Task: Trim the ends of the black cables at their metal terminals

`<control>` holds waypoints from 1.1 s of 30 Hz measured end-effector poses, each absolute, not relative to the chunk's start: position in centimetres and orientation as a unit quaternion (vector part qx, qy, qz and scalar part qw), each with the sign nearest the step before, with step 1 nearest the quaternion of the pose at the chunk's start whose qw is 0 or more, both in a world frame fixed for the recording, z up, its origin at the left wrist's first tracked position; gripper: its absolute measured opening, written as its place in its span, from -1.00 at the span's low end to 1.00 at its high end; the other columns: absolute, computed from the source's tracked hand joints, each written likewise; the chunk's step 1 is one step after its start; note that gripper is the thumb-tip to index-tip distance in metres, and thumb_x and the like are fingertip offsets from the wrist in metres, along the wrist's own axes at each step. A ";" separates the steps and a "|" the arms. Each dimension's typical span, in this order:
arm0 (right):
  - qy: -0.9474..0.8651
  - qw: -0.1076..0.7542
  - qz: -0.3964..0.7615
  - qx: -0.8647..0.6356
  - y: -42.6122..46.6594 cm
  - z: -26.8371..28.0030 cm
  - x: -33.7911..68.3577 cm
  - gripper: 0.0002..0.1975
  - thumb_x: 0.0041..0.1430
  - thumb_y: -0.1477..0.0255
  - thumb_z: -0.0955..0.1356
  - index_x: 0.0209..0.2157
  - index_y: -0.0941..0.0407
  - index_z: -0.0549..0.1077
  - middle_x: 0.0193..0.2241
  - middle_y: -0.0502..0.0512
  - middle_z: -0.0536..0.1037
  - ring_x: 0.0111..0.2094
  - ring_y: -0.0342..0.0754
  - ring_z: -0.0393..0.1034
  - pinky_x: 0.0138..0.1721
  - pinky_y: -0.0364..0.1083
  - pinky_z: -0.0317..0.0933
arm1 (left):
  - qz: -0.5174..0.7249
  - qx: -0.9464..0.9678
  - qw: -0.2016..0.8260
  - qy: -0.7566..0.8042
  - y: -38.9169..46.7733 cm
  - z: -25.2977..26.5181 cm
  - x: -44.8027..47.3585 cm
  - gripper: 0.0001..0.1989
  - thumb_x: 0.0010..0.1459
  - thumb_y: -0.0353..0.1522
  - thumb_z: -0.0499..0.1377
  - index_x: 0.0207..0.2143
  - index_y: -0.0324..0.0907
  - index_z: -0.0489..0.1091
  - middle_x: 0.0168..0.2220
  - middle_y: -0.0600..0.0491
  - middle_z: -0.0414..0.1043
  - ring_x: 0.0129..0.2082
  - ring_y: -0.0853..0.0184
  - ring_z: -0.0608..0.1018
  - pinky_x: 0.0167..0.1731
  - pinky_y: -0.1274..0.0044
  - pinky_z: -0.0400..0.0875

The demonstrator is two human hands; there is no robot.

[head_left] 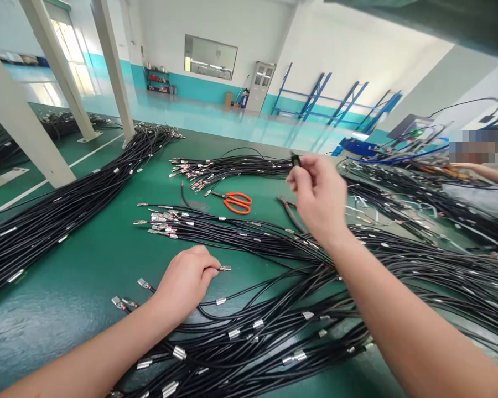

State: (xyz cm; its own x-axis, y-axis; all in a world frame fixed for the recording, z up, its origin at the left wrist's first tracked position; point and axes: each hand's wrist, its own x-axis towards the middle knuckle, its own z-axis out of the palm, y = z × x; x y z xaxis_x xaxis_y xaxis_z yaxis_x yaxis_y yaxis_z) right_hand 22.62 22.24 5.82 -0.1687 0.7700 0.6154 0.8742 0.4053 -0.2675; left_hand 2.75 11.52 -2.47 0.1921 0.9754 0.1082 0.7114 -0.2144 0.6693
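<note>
My left hand is closed in a pinch on a thin black cable, whose silvery metal terminal sticks out past the fingertips. Raised above the table, my right hand pinches a small black piece, blurred and too small to name. Below my left hand spreads a loose bunch of black cables with silver sleeves and terminals. Just beyond it lies another cable bundle, its terminals pointing left. Orange-handled scissors rest flat behind that bundle, and dark-handled pliers lie partly behind my right hand.
A thick cable bundle runs along the left side of the green table, near white posts. Another bundle lies at the back. Many cables fill the right side, where a co-worker's arm shows beside equipment.
</note>
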 end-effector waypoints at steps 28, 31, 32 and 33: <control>-0.934 0.137 -0.133 -0.301 14.2 -1.8 22.1 -0.78 0.14 0.59 0.16 -0.39 0.15 0.41 -0.60 0.02 0.35 -0.56 -0.13 0.12 -0.52 -0.13 -0.09 | 0.289 0.693 0.273 0.601 11.9 -1.5 3.9 -0.84 -0.08 -0.50 0.11 -0.58 -0.18 0.46 -0.57 0.13 0.36 -0.57 0.46 0.36 -0.53 0.60 0.25; -0.935 0.133 -0.133 -0.300 14.2 -1.8 22.0 -0.79 0.14 0.59 0.17 -0.39 0.15 0.41 -0.59 0.02 0.35 -0.56 -0.13 0.12 -0.52 -0.12 -0.09 | 0.288 0.693 0.276 0.601 11.9 -1.4 3.9 -0.84 -0.08 -0.51 0.11 -0.58 -0.18 0.47 -0.57 0.12 0.37 -0.57 0.46 0.36 -0.53 0.60 0.26; -0.936 0.131 -0.134 -0.299 14.2 -1.8 22.0 -0.80 0.13 0.58 0.18 -0.40 0.15 0.41 -0.59 0.01 0.35 -0.56 -0.13 0.11 -0.53 -0.12 -0.09 | 0.286 0.693 0.276 0.601 11.9 -1.4 3.9 -0.84 -0.08 -0.51 0.11 -0.58 -0.19 0.47 -0.57 0.12 0.37 -0.57 0.46 0.36 -0.53 0.60 0.26; -0.937 0.129 -0.133 -0.298 14.2 -1.8 21.9 -0.81 0.13 0.58 0.19 -0.40 0.14 0.41 -0.59 0.01 0.35 -0.57 -0.13 0.11 -0.53 -0.12 -0.09 | 0.284 0.693 0.277 0.602 11.9 -1.3 3.9 -0.84 -0.08 -0.52 0.12 -0.57 -0.19 0.47 -0.57 0.12 0.37 -0.57 0.45 0.37 -0.52 0.60 0.26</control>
